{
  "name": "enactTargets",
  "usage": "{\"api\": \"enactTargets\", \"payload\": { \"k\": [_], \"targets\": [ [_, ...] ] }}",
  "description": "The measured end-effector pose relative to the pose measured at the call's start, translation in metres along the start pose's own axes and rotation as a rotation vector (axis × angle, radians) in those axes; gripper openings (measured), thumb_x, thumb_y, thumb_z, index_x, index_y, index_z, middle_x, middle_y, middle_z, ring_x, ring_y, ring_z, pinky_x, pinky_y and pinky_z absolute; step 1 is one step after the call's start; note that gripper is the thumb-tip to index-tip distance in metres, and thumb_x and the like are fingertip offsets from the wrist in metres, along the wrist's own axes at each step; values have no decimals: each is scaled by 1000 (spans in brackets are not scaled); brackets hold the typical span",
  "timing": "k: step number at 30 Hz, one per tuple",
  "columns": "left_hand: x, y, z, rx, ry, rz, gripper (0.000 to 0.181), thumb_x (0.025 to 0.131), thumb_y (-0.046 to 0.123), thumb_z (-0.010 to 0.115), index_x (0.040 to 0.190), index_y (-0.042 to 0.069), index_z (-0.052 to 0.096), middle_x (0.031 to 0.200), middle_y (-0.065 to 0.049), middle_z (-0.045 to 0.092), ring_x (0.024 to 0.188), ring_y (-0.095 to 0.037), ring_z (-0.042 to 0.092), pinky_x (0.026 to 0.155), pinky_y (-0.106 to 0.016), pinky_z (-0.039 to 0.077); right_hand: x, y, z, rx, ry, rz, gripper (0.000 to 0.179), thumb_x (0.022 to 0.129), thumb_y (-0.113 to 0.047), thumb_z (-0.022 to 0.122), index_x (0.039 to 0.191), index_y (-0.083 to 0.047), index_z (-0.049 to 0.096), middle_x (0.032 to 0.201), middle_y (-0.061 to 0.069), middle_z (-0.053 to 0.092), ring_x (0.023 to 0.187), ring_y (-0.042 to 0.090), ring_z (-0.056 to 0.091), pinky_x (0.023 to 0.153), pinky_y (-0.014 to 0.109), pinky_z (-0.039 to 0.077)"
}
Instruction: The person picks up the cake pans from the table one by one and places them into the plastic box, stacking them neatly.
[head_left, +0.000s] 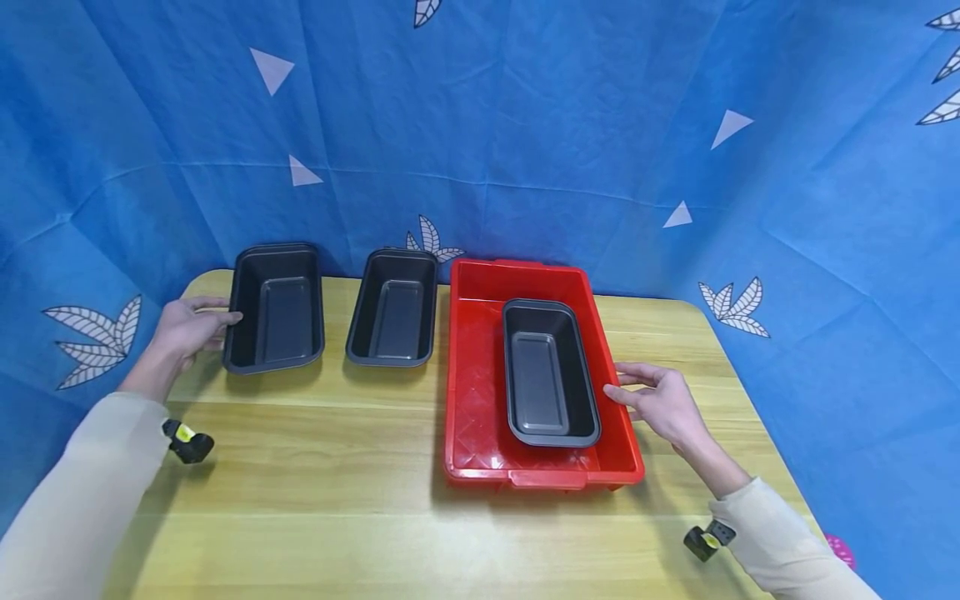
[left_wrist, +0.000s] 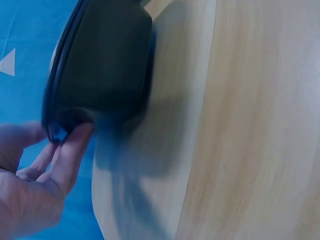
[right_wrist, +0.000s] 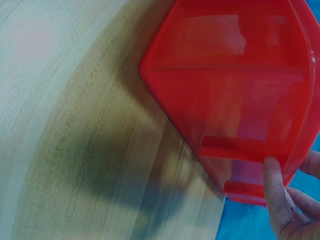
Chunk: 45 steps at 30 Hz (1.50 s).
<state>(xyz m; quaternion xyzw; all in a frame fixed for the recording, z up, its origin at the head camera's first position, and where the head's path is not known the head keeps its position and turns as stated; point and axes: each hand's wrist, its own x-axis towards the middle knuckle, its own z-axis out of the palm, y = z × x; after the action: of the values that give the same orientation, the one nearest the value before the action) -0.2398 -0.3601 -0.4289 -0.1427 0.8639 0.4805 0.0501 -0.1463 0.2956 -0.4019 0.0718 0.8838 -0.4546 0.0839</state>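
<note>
At the left of the table, my left hand (head_left: pixel 189 327) pinches the side rim of a dark loaf pan (head_left: pixel 288 321). In the left wrist view, thumb and fingers lie on opposite sides of that rim, and the pan (left_wrist: pixel 105 60) shows its outer wall. My right hand (head_left: pixel 660 402) grips the right rim of a red plastic tray (head_left: pixel 476 375). One finger rests against the tray's outer wall in the right wrist view, with other fingers beyond the rim. Inside the tray sits another dark loaf pan (head_left: pixel 540 383), toward its right side.
Between the left pan and the tray stands a further dark loaf pan (head_left: pixel 397 312). The light wooden table (head_left: pixel 315 492) reaches back to a blue patterned cloth (head_left: pixel 495 117). A small black camera is strapped to each sleeve.
</note>
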Motion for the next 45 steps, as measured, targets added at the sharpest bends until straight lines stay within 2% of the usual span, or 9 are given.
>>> {"api": "enactTargets", "payload": {
  "k": [7, 10, 15, 19, 23, 27, 34, 39, 45],
  "targets": [
    [-9, 2, 0, -41, 33, -28, 67, 105, 27, 60, 159, -5, 38, 72, 31, 55, 64, 7, 66, 70, -26, 65, -2, 0, 0, -3, 1, -3, 64, 97, -27, 77, 151, 0, 54, 138, 31, 64, 91, 12, 76, 74, 30, 68],
    [-12, 3, 0, -65, 38, -59, 68, 105, 27, 61, 161, -3, 36, 67, 33, 56, 62, 7, 68, 63, -27, 63, -2, 1, 0, 3, 0, -11, 64, 97, -26, 77, 150, 1, 55, 137, 32, 64, 90, 11, 77, 74, 30, 68],
    [-18, 5, -2, -48, 35, -95, 70, 105, 32, 60, 163, 1, 35, 65, 31, 60, 61, 5, 68, 47, -35, 48, -3, 1, 1, 12, -2, -19, 63, 97, -26, 77, 150, 1, 55, 137, 31, 64, 89, 10, 76, 72, 29, 67],
    [-24, 8, -2, -59, 28, -89, 71, 105, 33, 60, 163, 1, 34, 64, 29, 62, 61, 3, 69, 43, -35, 41, -2, 2, 1, 23, -8, -15, 63, 98, -25, 76, 151, 1, 54, 138, 31, 64, 88, 9, 76, 72, 29, 67],
    [-31, 15, 2, -108, 29, -71, 71, 105, 31, 61, 162, -1, 34, 65, 31, 63, 62, 5, 69, 45, -29, 47, -3, 1, 0, 16, -6, -8, 64, 98, -26, 76, 151, 1, 54, 138, 32, 63, 90, 10, 76, 72, 29, 67],
    [-36, 22, 4, -145, 25, -70, 68, 104, 30, 62, 160, 1, 38, 65, 31, 65, 61, 4, 70, 43, -28, 43, -4, 0, -2, 7, -4, -9, 64, 97, -27, 77, 150, 1, 55, 138, 32, 64, 91, 12, 76, 73, 30, 68],
    [-41, 30, 8, -195, 29, -43, 55, 103, 26, 64, 150, 5, 45, 69, 31, 64, 64, 7, 70, 58, -20, 59, -3, -1, -2, 7, -3, -11, 64, 97, -27, 77, 150, 1, 55, 138, 31, 64, 92, 13, 76, 74, 31, 68],
    [-43, 35, 12, -239, 32, -9, 40, 103, 21, 64, 139, 11, 52, 71, 32, 64, 67, 8, 69, 63, -18, 62, -2, 0, -1, 5, -2, -7, 65, 97, -27, 77, 151, 0, 54, 138, 31, 64, 93, 13, 77, 75, 30, 68],
    [-47, 41, 18, -275, 40, 9, 24, 101, 18, 66, 124, 18, 57, 71, 31, 67, 67, 6, 70, 59, -20, 62, -1, -1, -1, 2, -4, 4, 65, 97, -29, 77, 151, 0, 54, 139, 31, 64, 92, 13, 76, 75, 30, 67]
  ]
}}
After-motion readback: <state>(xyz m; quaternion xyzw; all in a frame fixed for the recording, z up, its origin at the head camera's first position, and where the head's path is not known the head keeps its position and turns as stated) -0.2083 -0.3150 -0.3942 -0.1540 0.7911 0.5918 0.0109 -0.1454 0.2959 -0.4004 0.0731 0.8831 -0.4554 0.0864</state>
